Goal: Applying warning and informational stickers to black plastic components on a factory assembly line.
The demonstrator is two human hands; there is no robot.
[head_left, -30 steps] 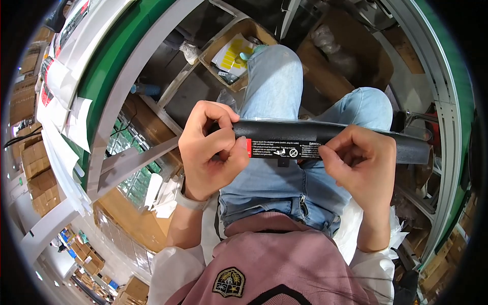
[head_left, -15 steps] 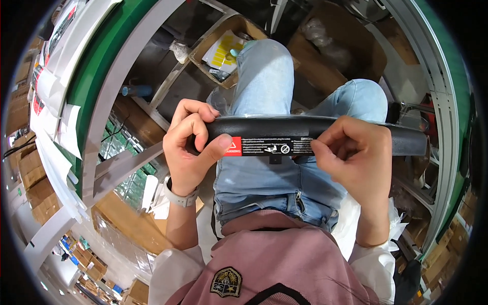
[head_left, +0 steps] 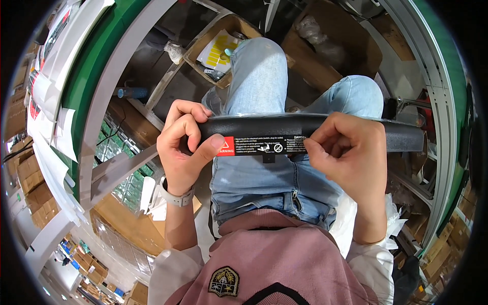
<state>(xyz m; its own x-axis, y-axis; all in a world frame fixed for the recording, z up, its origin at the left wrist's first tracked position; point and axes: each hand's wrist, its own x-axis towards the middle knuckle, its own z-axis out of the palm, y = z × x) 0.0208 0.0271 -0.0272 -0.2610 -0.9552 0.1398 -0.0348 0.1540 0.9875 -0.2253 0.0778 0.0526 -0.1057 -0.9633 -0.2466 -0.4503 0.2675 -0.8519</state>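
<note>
Bar: a long black bar (head_left: 305,133) lies crosswise above your lap, level, its label side turned up toward you so the sticker can be read and reached.
Left hand: your left hand (head_left: 184,145) wraps the bar's left end, grip clamped on it, thumb flat on the red patch of the label (head_left: 264,145), which steadies that end.
Right hand: your right hand (head_left: 351,152) is closed on the bar right of middle, fingertips pinched at the label's right edge, likely pressing it down.
Knees: your knees in jeans (head_left: 259,76) sit just under the bar.
Surroundings: an open cardboard box (head_left: 223,46) on the floor beyond; a green-edged counter (head_left: 86,86) at your left.
</note>
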